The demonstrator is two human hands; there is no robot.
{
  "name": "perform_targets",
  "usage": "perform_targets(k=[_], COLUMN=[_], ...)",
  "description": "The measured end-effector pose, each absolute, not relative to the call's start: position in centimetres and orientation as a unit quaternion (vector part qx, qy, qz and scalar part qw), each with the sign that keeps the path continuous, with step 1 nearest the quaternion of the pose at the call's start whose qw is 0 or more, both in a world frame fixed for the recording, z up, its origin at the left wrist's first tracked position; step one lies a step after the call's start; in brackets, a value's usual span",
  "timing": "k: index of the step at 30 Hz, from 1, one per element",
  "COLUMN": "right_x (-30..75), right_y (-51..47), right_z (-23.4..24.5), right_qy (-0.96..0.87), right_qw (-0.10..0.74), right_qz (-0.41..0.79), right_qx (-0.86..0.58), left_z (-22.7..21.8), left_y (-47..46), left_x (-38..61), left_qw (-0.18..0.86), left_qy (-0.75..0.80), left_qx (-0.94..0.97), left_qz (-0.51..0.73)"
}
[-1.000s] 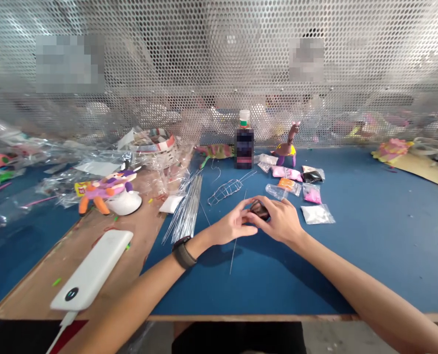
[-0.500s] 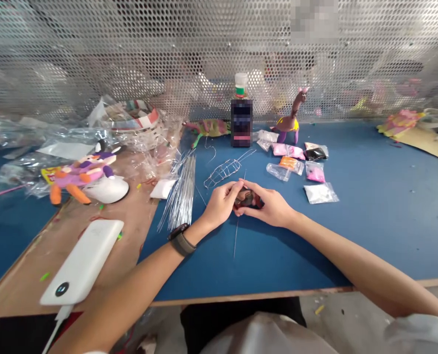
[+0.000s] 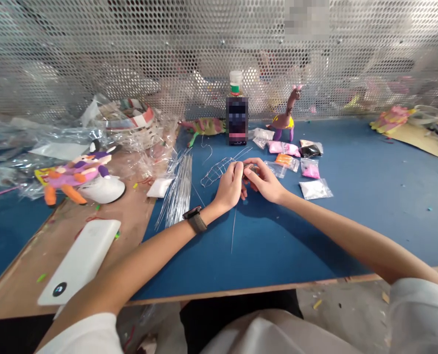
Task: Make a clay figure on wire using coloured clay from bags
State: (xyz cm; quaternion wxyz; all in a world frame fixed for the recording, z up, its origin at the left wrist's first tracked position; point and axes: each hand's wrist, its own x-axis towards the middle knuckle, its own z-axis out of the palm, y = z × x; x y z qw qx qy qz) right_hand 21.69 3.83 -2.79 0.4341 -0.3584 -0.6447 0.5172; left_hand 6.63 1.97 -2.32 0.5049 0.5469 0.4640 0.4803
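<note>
My left hand (image 3: 230,185) and my right hand (image 3: 263,180) meet over the blue table (image 3: 369,196), both closed round a small dark object (image 3: 251,170) that is mostly hidden by the fingers. A wire frame (image 3: 215,171) lies just left of my left hand's fingertips. A single straight wire (image 3: 234,226) lies on the table below my hands. A watch (image 3: 194,219) sits on my left wrist.
A bundle of straight wires (image 3: 178,189) lies to the left. Small bags of coloured material (image 3: 309,169) lie right of my hands. A bottle (image 3: 236,115), a clay giraffe (image 3: 287,115), a colourful figure (image 3: 73,174), a white power bank (image 3: 80,260) and plastic wrap surround them. Perforated metal screen behind.
Both hands have moved farther away across the table toward the wire frame, still closed on the small dark object. The view tilted down, showing more of my lap.
</note>
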Motion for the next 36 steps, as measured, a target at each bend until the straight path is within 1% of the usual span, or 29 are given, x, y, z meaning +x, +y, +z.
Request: perform_targets(k=[2,4,7,11,21,25,29,33,36], right_x=[21.5,21.4,21.7,22.2,22.2,21.9,21.7,21.7,21.7], right_y=[4.6,5.1,5.6,5.9,5.2,5.2,5.0,5.0,5.4], right_z=[-2.9,-2.9,-3.1,-3.2,-2.6,-2.8,-2.9,-3.1,-3.6], right_qy=[-0.625,-0.63,-0.646,-0.634,-0.595,-0.612,-0.623,-0.594,-0.554], right_qw=[0.446,0.455,0.436,0.412,0.399,0.436,0.438,0.473,0.504], right_qz=[0.53,0.527,0.541,0.559,0.603,0.554,0.519,0.483,0.474], right_qx=[-0.359,-0.344,-0.316,-0.34,-0.351,-0.359,-0.388,-0.436,-0.463], left_z=[-2.6,-2.8,-2.8,-2.6,-3.4,-3.4,-3.1,-2.6,-2.3], left_y=[2.9,3.5,4.1,4.3,3.8,3.8,3.6,3.2,3.0], left_x=[6.8,6.7,6.2,5.8,5.7,5.8,5.9,6.1,6.2], left_qw=[0.488,0.499,0.543,0.576,0.556,0.537,0.523,0.531,0.518], left_qy=[0.457,0.456,0.454,0.448,0.409,0.409,0.417,0.425,0.434], left_qx=[0.552,0.543,0.512,0.501,0.54,0.553,0.55,0.529,0.524], left_qz=[0.498,0.499,0.486,0.465,0.482,0.488,0.5,0.507,0.518])
